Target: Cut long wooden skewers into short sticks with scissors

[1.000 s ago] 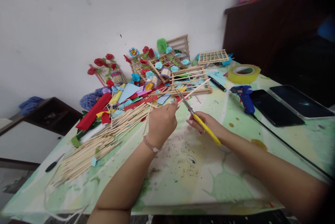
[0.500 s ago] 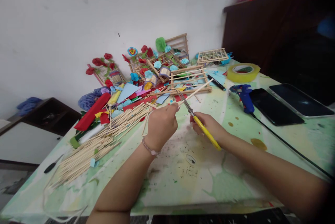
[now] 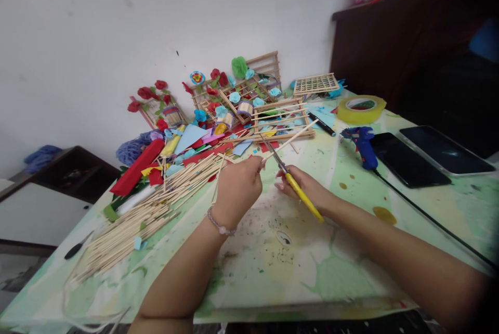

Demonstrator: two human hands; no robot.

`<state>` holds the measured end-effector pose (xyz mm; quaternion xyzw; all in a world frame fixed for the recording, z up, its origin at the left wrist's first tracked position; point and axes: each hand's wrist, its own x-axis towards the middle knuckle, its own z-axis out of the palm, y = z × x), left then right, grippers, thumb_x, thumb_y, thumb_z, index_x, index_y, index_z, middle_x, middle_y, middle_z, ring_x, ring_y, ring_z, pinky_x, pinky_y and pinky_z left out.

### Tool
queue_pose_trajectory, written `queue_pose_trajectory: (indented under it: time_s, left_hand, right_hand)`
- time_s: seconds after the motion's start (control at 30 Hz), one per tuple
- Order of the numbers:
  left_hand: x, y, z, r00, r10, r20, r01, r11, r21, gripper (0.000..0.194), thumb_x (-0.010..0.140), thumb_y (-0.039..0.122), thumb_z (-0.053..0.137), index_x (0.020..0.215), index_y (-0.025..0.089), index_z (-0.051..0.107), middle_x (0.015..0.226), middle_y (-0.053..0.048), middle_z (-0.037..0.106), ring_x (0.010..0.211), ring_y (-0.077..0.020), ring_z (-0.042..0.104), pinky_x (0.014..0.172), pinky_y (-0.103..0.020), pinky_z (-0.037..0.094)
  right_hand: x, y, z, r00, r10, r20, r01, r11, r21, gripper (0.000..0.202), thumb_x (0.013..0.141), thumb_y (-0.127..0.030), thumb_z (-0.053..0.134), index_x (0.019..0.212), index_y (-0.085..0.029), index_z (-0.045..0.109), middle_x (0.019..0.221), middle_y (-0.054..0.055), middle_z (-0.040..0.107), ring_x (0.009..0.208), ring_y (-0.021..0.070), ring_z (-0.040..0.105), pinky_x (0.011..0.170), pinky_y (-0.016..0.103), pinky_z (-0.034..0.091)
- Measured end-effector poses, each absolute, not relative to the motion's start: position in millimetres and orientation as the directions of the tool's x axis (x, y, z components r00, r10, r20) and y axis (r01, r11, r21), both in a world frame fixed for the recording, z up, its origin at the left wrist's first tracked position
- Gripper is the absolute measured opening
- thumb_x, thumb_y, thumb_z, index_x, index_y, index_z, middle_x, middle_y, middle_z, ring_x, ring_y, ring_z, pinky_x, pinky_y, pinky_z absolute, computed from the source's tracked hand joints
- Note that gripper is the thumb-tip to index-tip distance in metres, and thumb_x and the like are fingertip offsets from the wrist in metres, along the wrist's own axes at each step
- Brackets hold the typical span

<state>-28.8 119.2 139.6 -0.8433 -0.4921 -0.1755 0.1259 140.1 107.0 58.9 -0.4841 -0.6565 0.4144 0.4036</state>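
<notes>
My left hand (image 3: 240,184) is closed on a thin wooden stick (image 3: 296,137), which slants up to the right from my fingers. In my right hand (image 3: 302,187) is a pair of yellow-handled scissors (image 3: 299,192), its fingers closed about the handles. The scissor blades point up and left and cross the stick close to my left fingertips. Beyond both hands lies a wooden stick frame (image 3: 284,117) with cross bars. To the left of my left hand spreads a pile of loose wooden sticks (image 3: 128,233).
Right of my hands lie a blue glue gun (image 3: 362,145) with a black cord, two phones (image 3: 413,159), a yellow tape roll (image 3: 362,109) and a black marker (image 3: 322,124). Paper flowers (image 3: 235,96) and a red roll (image 3: 138,167) sit at the back left.
Both hands have shifted slightly left, and the scissors moved a little left along the stick toward my left fingertips. My left hand keeps its grip on the stick.
</notes>
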Motion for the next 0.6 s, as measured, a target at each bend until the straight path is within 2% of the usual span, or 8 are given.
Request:
queue_pose_trajectory:
  time_s: [0.1, 0.23, 0.4, 0.5, 0.6]
  left_hand:
    - [-28.7, 117.9, 139.6, 0.441, 0.793, 0.421, 0.875, -0.484, -0.005, 0.021, 0.086, 0.020, 0.040, 0.082, 0.022, 0.061, 0.066, -0.001, 0.066, 0.061, -0.0172, 0.060, 0.052, -0.026, 0.032]
    - [-28.9, 118.4, 140.3, 0.437, 0.806, 0.400, 0.866, -0.497, 0.056, 0.022, 0.087, 0.021, 0.040, 0.080, 0.022, 0.061, 0.063, 0.000, 0.064, 0.058, -0.0159, 0.058, 0.052, -0.025, 0.032]
    - [-29.8, 118.8, 142.0, 0.434, 0.813, 0.388, 0.874, -0.484, 0.038, 0.023, 0.088, 0.023, 0.039, 0.078, 0.021, 0.060, 0.059, 0.000, 0.062, 0.056, -0.0161, 0.056, 0.051, -0.025, 0.030]
    - [-29.6, 118.2, 142.3, 0.441, 0.814, 0.378, 0.870, -0.491, 0.042, 0.024, 0.090, 0.024, 0.037, 0.082, 0.022, 0.060, 0.063, 0.000, 0.063, 0.060, -0.0163, 0.058, 0.052, -0.025, 0.031]
    - [-28.0, 118.2, 140.5, 0.449, 0.802, 0.394, 0.876, -0.483, -0.016, 0.025, 0.092, 0.026, 0.036, 0.087, 0.021, 0.060, 0.068, -0.002, 0.065, 0.062, -0.0168, 0.059, 0.051, -0.026, 0.031]
  right_hand:
    - [141.6, 107.5, 58.6, -0.200, 0.970, 0.138, 0.303, 0.195, -0.933, 0.025, 0.079, -0.040, 0.054, 0.092, -0.020, 0.047, 0.082, 0.002, 0.055, 0.070, 0.0143, 0.050, 0.064, 0.027, 0.040]
    - [143.9, 108.3, 58.3, -0.173, 0.977, 0.128, 0.338, 0.181, -0.924, 0.018, 0.074, -0.035, 0.054, 0.081, -0.019, 0.048, 0.071, 0.000, 0.052, 0.063, 0.0136, 0.047, 0.059, 0.026, 0.038]
    - [144.4, 105.4, 61.3, -0.142, 0.986, 0.082, 0.374, 0.130, -0.918, 0.012, 0.062, -0.021, 0.050, 0.074, -0.019, 0.047, 0.062, -0.003, 0.047, 0.055, 0.0114, 0.041, 0.052, 0.024, 0.034]
    - [144.3, 103.6, 61.9, -0.122, 0.990, 0.074, 0.399, 0.117, -0.909, 0.011, 0.061, -0.021, 0.050, 0.070, -0.019, 0.046, 0.060, -0.003, 0.047, 0.054, 0.0113, 0.041, 0.050, 0.024, 0.032]
    - [143.3, 103.7, 60.3, -0.102, 0.992, 0.068, 0.382, 0.102, -0.918, 0.008, 0.062, -0.022, 0.050, 0.068, -0.020, 0.045, 0.057, -0.003, 0.045, 0.052, 0.0107, 0.040, 0.048, 0.023, 0.031]
